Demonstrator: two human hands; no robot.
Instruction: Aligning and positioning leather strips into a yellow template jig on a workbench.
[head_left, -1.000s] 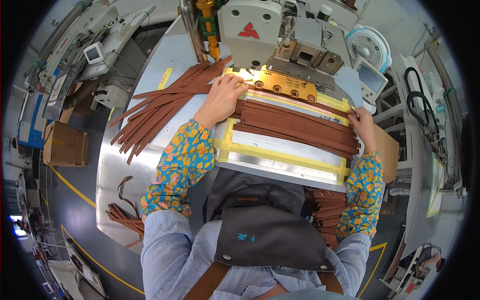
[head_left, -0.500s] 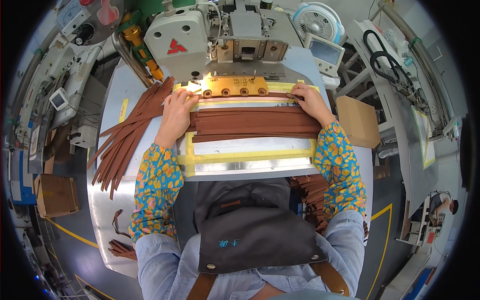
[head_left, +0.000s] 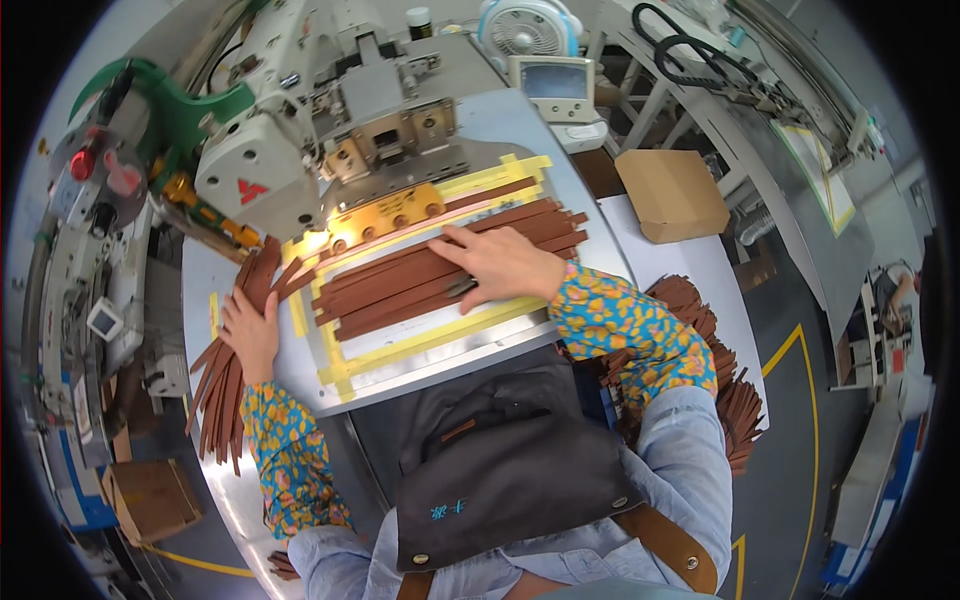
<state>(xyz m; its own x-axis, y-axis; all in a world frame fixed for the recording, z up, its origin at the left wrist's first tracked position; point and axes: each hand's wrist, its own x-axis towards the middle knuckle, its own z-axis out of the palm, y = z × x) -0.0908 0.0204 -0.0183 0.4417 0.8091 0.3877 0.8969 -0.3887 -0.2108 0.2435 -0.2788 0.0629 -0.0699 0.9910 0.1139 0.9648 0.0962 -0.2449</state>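
My left hand [head_left: 250,335] lies with fingers spread on a fanned pile of brown strips [head_left: 228,385], left of the machine's work plate. My right hand [head_left: 510,265] reaches over a flat stack of brown strips [head_left: 385,290], its index finger stretched across them. Out of this hand, between thumb and fingers, pokes a small dark metal tool [head_left: 460,286]; its kind is mostly hidden. Behind the stack, one brown strip [head_left: 490,193] lies along a yellow clamp plate [head_left: 385,215] with round holes, under the lit sewing machine head [head_left: 255,165].
Yellow tape [head_left: 440,335] frames the work plate. To the right are an open cardboard box [head_left: 670,195] and bundled brown strips [head_left: 735,410]. A control screen [head_left: 553,82] and a fan [head_left: 527,30] stand at the back. Another person [head_left: 895,290] is at far right.
My view has turned. My left hand has left the clamp plate's left end for the fanned pile. My right hand has come from the strip's right end onto the flat stack.
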